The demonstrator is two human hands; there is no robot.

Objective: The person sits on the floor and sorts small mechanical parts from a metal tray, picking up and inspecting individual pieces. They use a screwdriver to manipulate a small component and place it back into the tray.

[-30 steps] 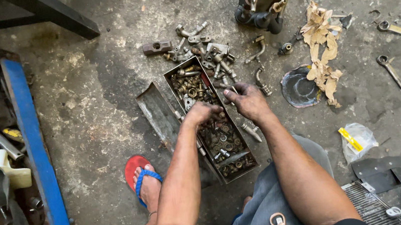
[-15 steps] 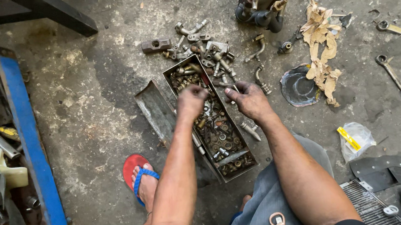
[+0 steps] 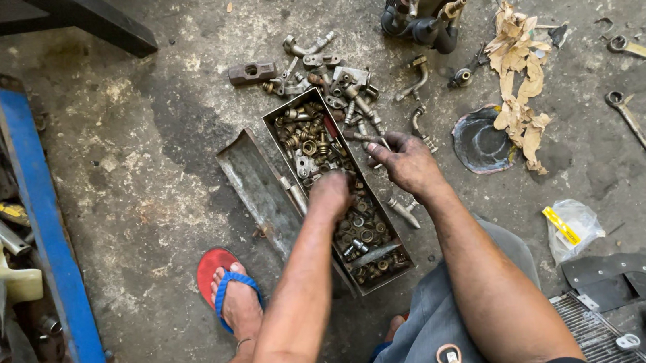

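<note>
A long open metal box [image 3: 279, 127] full of small brass and steel fittings lies on the concrete floor between my knees. My left hand [image 3: 330, 194] reaches down into the middle of the box, its fingertips buried among the fittings. My right hand [image 3: 409, 165] hovers at the box's right edge and pinches a small metal fitting [image 3: 356, 138] between thumb and fingers. Loose pipe fittings [image 3: 320, 68] are heaped on the floor just beyond the box.
The box's lid [image 3: 257, 182] lies left of it. My foot in a red and blue sandal [image 3: 228, 288] is nearby. Wrenches [image 3: 641, 130], torn cardboard [image 3: 517, 74], a dark round dish [image 3: 482, 140] and a plastic bag [image 3: 575, 227] lie right. A blue frame [image 3: 47, 237] borders the left.
My left hand slid a little along the box toward me and dug into the fittings. My right hand stayed at the box's right edge.
</note>
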